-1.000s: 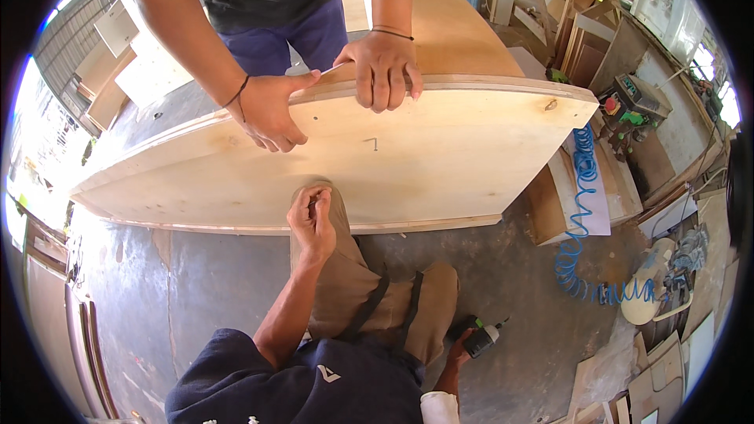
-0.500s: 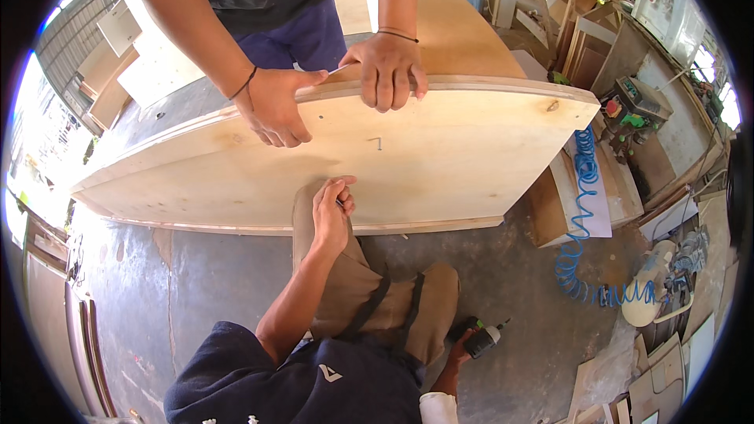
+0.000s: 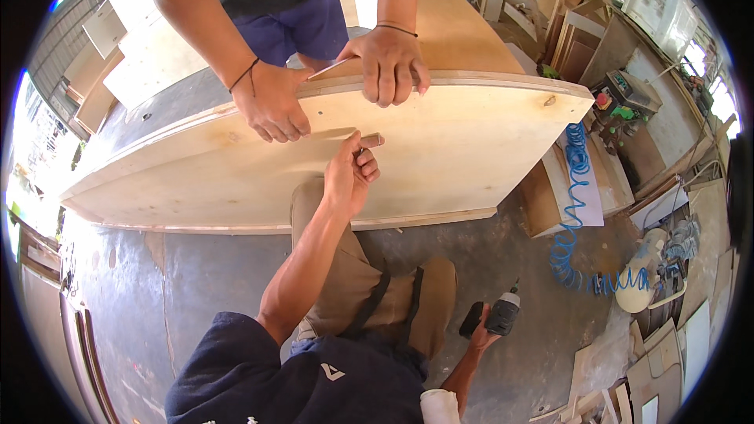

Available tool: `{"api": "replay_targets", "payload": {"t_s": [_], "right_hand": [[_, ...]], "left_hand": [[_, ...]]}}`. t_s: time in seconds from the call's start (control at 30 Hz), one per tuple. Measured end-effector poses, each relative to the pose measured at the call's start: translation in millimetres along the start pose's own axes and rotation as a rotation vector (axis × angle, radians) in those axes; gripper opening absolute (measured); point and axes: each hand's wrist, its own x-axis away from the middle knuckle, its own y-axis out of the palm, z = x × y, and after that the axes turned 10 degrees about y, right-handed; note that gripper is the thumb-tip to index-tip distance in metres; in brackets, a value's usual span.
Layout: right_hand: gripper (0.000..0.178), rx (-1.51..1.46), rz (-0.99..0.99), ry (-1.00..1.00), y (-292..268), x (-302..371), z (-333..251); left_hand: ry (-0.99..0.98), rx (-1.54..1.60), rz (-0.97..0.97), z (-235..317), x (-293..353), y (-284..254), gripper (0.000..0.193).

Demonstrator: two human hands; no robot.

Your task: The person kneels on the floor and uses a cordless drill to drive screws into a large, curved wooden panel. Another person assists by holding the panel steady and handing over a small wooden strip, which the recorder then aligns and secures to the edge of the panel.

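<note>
My left hand [image 3: 349, 177] is raised against the face of a pale plywood panel [image 3: 440, 157], its fingers curled in and the tips close to a small mark on the wood. Something small may be held in it, but I cannot make out what. Low on the right, my right hand [image 3: 482, 334] grips a black cordless drill [image 3: 503, 314], its bit pointing up and away from the panel. Opposite me, a co-worker's two hands, one [image 3: 271, 102] on the left and one [image 3: 389, 64] on the right, hold the panel's top edge.
Behind the panel lies a wide wooden surface [image 3: 463, 31]. To the right, a coiled blue air hose [image 3: 577, 180] hangs down past a wooden box [image 3: 546, 204] to a cream-coloured tank [image 3: 635, 279]. Offcuts [image 3: 656, 369] lean at the lower right. Grey concrete floor [image 3: 204, 283] shows below.
My left hand has moved up and right along the panel to the small mark. My right hand has lifted the drill, turning its bit more upward. The co-worker's hands still hold the edge.
</note>
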Motion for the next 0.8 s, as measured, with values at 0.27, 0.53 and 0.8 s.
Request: {"api": "replay_targets", "payload": {"t_s": [0.27,0.53,0.8], "right_hand": [[0.035,0.317,-0.115,-0.339,22,-14,-100],[0.037,0.262,-0.32,-0.368,51,19,-132],[0.033,-0.123,-0.546,-0.006,60,40,-141]], "left_hand": [[0.276,-0.735,0.01,6,3,19,0.029],[1.172,-1.56,0.016,73,19,56,0.047],[0.84,-2.046,-0.124,97,6,59,0.06]]}}
